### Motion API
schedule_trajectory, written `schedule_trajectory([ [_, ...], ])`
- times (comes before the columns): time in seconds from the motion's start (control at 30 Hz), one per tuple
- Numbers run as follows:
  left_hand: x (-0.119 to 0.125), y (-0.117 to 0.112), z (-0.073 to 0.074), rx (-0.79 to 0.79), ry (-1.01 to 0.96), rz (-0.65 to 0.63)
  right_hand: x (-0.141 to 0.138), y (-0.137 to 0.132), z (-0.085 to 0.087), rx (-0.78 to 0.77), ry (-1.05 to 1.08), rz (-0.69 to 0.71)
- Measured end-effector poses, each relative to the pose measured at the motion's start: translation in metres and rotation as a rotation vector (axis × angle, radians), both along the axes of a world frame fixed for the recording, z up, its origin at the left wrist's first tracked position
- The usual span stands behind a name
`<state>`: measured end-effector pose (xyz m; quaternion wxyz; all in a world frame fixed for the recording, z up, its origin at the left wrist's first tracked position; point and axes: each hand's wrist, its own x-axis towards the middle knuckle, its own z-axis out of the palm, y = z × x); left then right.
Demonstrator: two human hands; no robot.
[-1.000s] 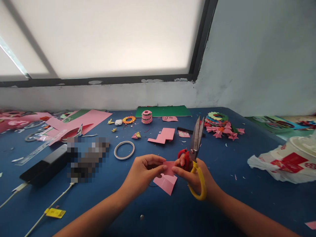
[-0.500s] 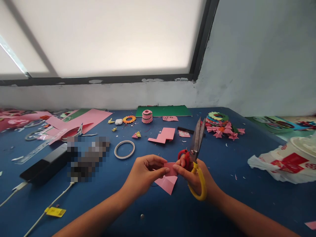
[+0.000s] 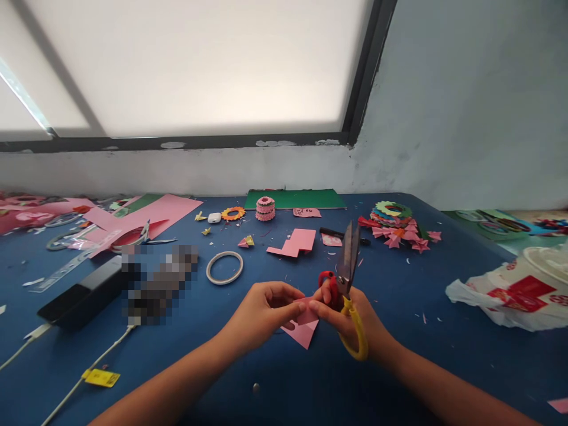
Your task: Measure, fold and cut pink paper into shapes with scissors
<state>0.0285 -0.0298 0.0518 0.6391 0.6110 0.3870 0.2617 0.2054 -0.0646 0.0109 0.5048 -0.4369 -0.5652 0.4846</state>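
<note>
Between my two hands is a small piece of pink paper (image 3: 306, 315). My left hand (image 3: 268, 310) pinches its left side with thumb and fingers. From the right, the thumb of my right hand (image 3: 344, 316) presses on the same paper. Hooked in that right hand is a pair of scissors (image 3: 349, 260) with one red and one yellow handle, blades pointing up and away from the paper. A larger pink paper piece (image 3: 306, 338) lies on the blue table just below the held one, partly covered by it and my fingers.
Beyond my hands lie a tape roll (image 3: 225, 268), a pink paper offcut (image 3: 295, 242) and a black pen (image 3: 331, 233). Pink folded stars (image 3: 402, 235) sit at the back right. A power bank (image 3: 86, 290) is on the left, a bagged cup (image 3: 528, 284) on the right.
My hands have drawn closer together on the small pink paper, which now tilts and shows less between them. The scissors have dipped slightly and shifted a little left with my right hand.
</note>
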Motion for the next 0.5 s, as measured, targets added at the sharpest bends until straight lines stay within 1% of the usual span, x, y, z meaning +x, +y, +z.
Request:
schedule_trajectory([
  [0.07, -0.0007, 0.0004, 0.0003, -0.017, 0.020, -0.011, -0.0002, 0.0003, 0.0007, -0.006, 0.018, 0.026],
  [0.17, -0.0011, 0.0005, 0.0008, -0.030, 0.015, 0.010, -0.0007, 0.0005, 0.0031, -0.004, 0.027, 0.036],
  [0.33, -0.0019, -0.0001, 0.0000, -0.011, 0.002, 0.014, -0.0014, 0.0004, 0.0071, -0.011, 0.006, 0.042],
  [0.5, -0.0019, 0.0004, -0.0005, -0.001, -0.001, 0.019, -0.0022, 0.0020, 0.0073, -0.034, 0.031, 0.054],
])
